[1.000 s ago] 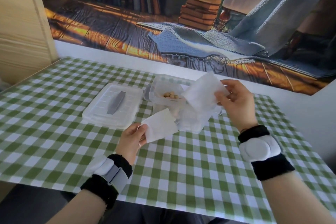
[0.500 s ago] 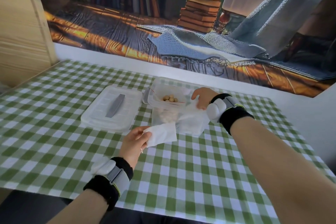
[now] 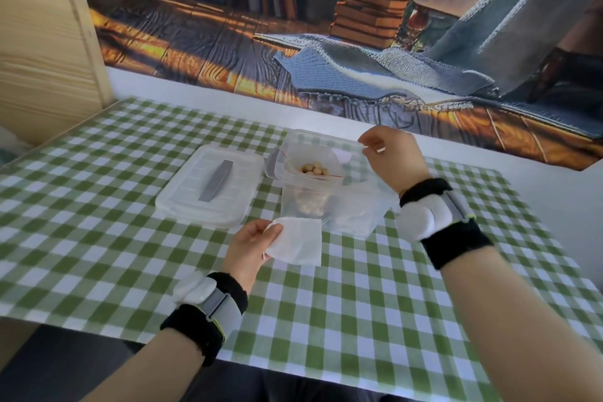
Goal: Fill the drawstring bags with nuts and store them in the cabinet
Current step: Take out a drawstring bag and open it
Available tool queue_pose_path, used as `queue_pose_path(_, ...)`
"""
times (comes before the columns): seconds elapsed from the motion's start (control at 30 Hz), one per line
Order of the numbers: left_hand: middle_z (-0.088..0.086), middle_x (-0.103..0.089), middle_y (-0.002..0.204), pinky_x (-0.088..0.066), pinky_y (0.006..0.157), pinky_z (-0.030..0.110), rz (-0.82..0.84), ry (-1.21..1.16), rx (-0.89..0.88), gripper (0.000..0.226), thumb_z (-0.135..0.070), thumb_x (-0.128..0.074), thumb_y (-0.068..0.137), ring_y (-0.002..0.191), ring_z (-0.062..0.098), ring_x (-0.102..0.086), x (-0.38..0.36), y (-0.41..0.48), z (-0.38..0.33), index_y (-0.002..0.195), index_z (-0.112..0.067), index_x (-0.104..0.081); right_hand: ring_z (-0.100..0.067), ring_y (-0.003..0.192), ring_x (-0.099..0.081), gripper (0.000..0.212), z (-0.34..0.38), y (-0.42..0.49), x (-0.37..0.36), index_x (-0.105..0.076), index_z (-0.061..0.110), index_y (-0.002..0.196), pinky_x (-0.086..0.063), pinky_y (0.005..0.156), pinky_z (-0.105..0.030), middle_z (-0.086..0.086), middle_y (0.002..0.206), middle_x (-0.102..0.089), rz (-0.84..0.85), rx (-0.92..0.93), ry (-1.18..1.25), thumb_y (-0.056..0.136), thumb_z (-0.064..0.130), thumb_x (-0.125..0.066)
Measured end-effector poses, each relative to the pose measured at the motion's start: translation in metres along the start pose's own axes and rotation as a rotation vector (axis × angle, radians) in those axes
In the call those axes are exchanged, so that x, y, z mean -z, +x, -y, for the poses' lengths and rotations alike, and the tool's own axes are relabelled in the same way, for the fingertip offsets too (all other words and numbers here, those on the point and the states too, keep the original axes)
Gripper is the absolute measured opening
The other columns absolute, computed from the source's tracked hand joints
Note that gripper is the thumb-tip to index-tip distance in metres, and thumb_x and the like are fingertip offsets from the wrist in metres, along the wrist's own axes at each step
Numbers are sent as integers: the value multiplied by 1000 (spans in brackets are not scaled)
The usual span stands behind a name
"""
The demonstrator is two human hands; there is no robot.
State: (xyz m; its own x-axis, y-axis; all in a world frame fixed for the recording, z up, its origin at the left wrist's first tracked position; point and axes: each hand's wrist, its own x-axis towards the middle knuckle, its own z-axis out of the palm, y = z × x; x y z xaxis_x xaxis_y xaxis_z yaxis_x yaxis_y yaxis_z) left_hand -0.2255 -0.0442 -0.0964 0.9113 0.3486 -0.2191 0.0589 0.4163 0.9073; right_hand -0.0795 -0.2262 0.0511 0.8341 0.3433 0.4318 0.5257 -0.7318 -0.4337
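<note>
My left hand (image 3: 249, 243) pinches one edge of a flat white drawstring bag (image 3: 298, 240) just above the checked tablecloth, in front of a clear plastic container (image 3: 295, 137). Inside the container lies a clear zip bag (image 3: 326, 206) holding a few pale round nuts (image 3: 312, 169). My right hand (image 3: 390, 155) hovers over the container's right rim with its fingers curled. Whether they pinch anything is unclear. A second white bag shows faintly inside the container (image 3: 342, 155).
The container's clear lid (image 3: 182, 199) with a grey handle (image 3: 217, 180) lies left of it. A light wooden cabinet (image 3: 42, 52) stands at the table's far left. A printed wall hanging runs behind the table (image 3: 359, 303).
My right hand put down the second white bag at the container, then rose to its right rim. My left hand kept its bag and lowered it slightly.
</note>
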Motion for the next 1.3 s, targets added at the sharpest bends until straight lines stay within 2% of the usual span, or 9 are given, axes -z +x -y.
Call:
queue_pose_path(0.07,5,-65,80,-50,66,26,-7,22,9,10,-10,-62,89,76,17,-62,-1,-2,-2,79,-11,-59,0,74,-59,15,24,-39,-6,-65,14,91,-48,71,-11,9,82,-64,-131,83,261,85,1,-60)
queue_pose_path(0.13,2,-63,73,-49,62,24,-8,28,26,15,-12,-63,88,69,15,-61,-4,-4,-6,75,-13,-56,3,72,-58,13,41,-77,-27,-66,11,89,-44,65,-5,16,78,-58,-17,150,365,82,0,-64)
queue_pose_path(0.27,-5,-58,59,-45,58,22,64,115,72,18,-20,-67,86,58,9,-57,-6,-11,-12,72,-15,-58,-8,69,-55,15,42,-123,-80,-64,14,87,-45,64,-14,6,79,-57,268,102,320,79,21,-73)
queue_pose_path(0.47,-5,-62,61,-50,59,17,157,248,85,11,-18,-67,87,59,5,-60,-4,-19,-23,81,-9,-68,-13,77,-60,30,46,-132,-92,-58,15,85,-49,69,-20,3,83,-63,333,-199,402,77,40,-71)
queue_pose_path(0.77,4,-69,88,-53,66,18,150,594,-75,11,-6,-65,87,71,10,-65,-4,-23,-38,92,-16,-66,-3,63,-51,14,44,-130,-86,-60,13,96,-42,58,-13,10,70,-54,335,-308,381,82,9,-60)
queue_pose_path(0.93,-9,-61,80,-40,64,15,127,863,-217,15,-9,-63,85,75,6,-59,0,-27,-51,90,-23,-64,-27,73,-63,20,46,-131,-76,-50,21,81,-52,64,-32,-4,75,-60,339,-342,467,77,3,-59)
queue_pose_path(1.0,-6,-62,80,-42,64,16,126,862,-207,13,-9,-62,84,75,8,-59,1,-28,-53,89,-20,-65,-32,76,-65,20,47,-132,-72,-50,19,78,-54,66,-37,-7,73,-60,365,-364,497,76,2,-59)
queue_pose_path(1.17,-2,-65,72,-46,56,15,292,766,51,9,-16,-68,85,61,7,-58,4,-31,-71,93,-11,-70,-14,55,-64,14,53,-133,-65,-54,12,81,-56,65,-35,-2,63,-61,507,-412,569,80,-2,-55)
queue_pose_path(1.3,3,-68,79,-53,59,17,286,196,160,15,-13,-61,90,66,9,-62,15,-20,-84,101,-7,-68,-14,57,-65,11,57,-131,-59,-58,7,84,-55,57,-22,-11,73,-67,570,-481,669,83,-3,-55)
